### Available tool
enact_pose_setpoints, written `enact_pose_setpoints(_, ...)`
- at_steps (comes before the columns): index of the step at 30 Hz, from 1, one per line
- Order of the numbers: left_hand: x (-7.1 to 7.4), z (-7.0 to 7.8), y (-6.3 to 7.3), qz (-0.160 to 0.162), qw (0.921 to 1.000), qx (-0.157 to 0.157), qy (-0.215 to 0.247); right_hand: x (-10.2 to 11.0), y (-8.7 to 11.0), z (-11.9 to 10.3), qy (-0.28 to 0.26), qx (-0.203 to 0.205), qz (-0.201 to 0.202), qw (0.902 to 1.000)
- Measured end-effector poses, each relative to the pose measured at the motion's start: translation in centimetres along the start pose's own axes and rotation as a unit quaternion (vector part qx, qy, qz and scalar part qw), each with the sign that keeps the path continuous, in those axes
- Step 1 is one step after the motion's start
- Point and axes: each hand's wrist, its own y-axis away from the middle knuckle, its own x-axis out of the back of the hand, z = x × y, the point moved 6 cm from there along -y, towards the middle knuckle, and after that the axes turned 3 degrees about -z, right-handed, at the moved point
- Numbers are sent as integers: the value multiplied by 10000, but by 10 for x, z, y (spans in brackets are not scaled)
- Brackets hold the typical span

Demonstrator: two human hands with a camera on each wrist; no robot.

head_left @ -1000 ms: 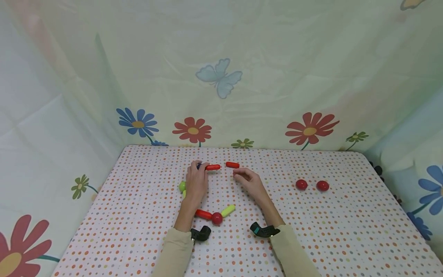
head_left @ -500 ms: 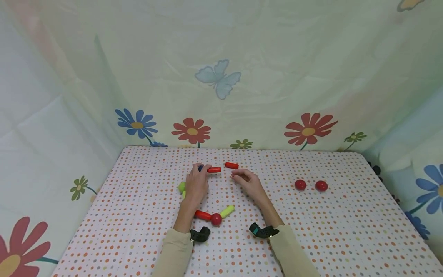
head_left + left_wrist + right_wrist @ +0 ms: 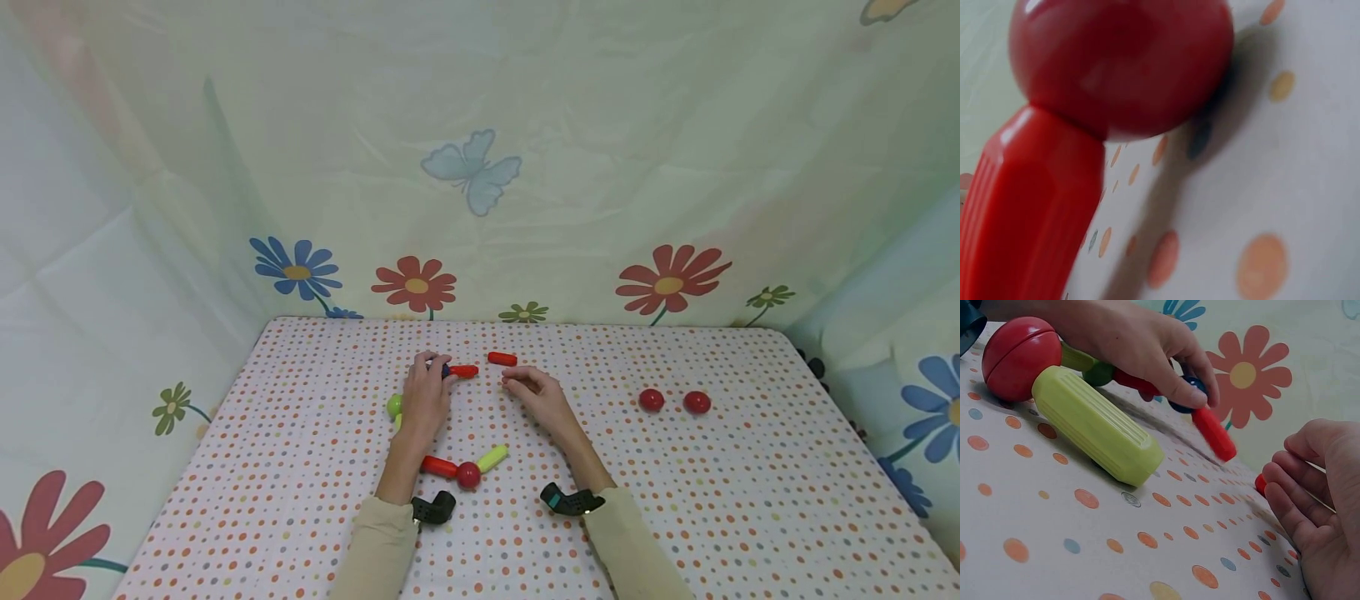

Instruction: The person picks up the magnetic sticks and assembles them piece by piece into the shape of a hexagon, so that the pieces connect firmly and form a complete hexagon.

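My left hand [image 3: 426, 396] pinches a dark blue ball [image 3: 1186, 397] between thumb and fingers. A red stick [image 3: 464, 372] juts from that ball to the right. In the right wrist view another red stick [image 3: 1135, 382] runs from under the hand to a green ball [image 3: 1099, 374]. Nearer me a red ball [image 3: 468, 476] joins a red stick [image 3: 439, 467] and a yellow-green stick [image 3: 492, 457]; the left forearm covers part of this toy chain. My right hand [image 3: 542, 398] holds nothing, its fingers loosely bent over the table.
A loose red stick [image 3: 502, 358] lies beyond the right hand. Two red balls [image 3: 652, 400] sit apart on the right of the dotted tabletop [image 3: 712, 500]. A patterned cloth [image 3: 570, 208] hangs behind the table's far edge.
The red stick at my left hand has swung slightly toward me, and more of the blue ball shows beside the fingers. My right hand stays nearly still.
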Motion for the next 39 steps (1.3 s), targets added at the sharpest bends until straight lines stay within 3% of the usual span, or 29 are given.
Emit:
enact_pose_setpoints(8,2,3,1,144,9996,-245,11,0,1,0,30,-33,22,10000)
enact_pose_setpoints(20,2,3,0,176,9995,-231,82,-1,3,-3,-3,-5,4,10000)
enact_pose_setpoints(28,1,3,-1,-3,9997,-207,97,0,2,-4,-39,-127,28,9999)
enact_pose_setpoints(39,2,2,-1,121,9996,-232,71,-1,3,-5,-17,-177,49,9998)
